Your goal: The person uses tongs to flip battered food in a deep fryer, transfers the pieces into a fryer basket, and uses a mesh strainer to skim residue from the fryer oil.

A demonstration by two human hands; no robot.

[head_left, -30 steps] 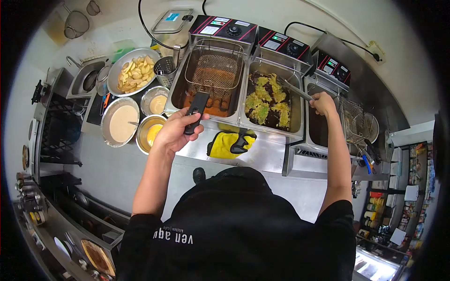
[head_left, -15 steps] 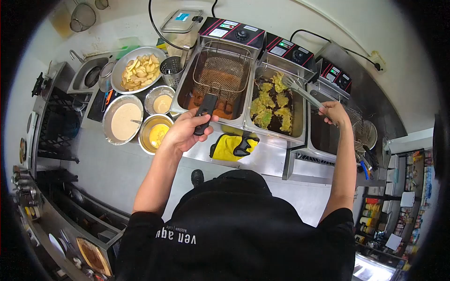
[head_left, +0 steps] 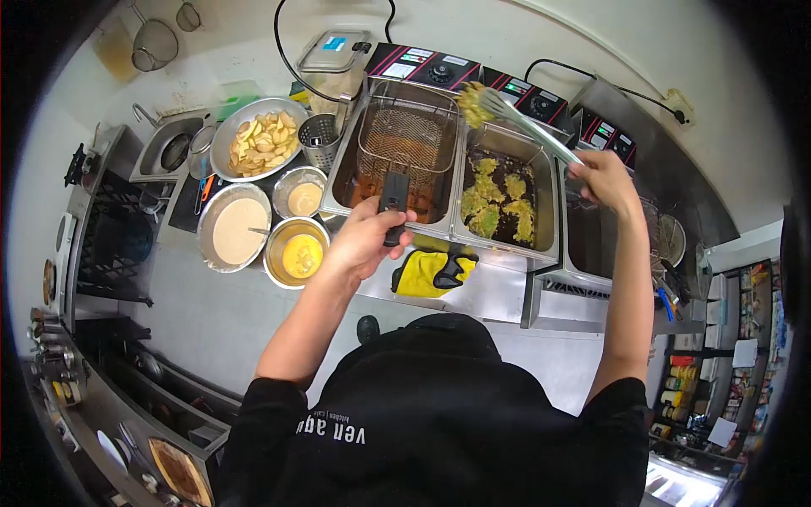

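Observation:
My left hand (head_left: 369, 237) is closed round the black handle of a fryer basket (head_left: 404, 139), which sits in the left fryer (head_left: 340, 182) over brownish oil. In my right hand (head_left: 605, 182) are metal tongs (head_left: 541, 133), gripped by their near end. Their tips hold a yellow-green fried clump (head_left: 475, 106), raised above the back edge between the left and middle fryers. More battered yellow-green pieces (head_left: 483, 203) float in dark oil in the middle fryer (head_left: 549, 228).
Left of the fryers stand a bowl of sliced potatoes (head_left: 263, 144), a batter bowl (head_left: 240, 228), a smaller batter bowl (head_left: 305, 198), a bowl of yellow liquid (head_left: 302, 253) and a perforated metal cup (head_left: 319, 142). A yellow cloth (head_left: 422, 275) lies in front. A third fryer (head_left: 587, 241) is at right.
The tongs have lifted a fried clump out of the middle fryer, up and to the left. My left hand stays on the basket handle. The whole view has shifted slightly.

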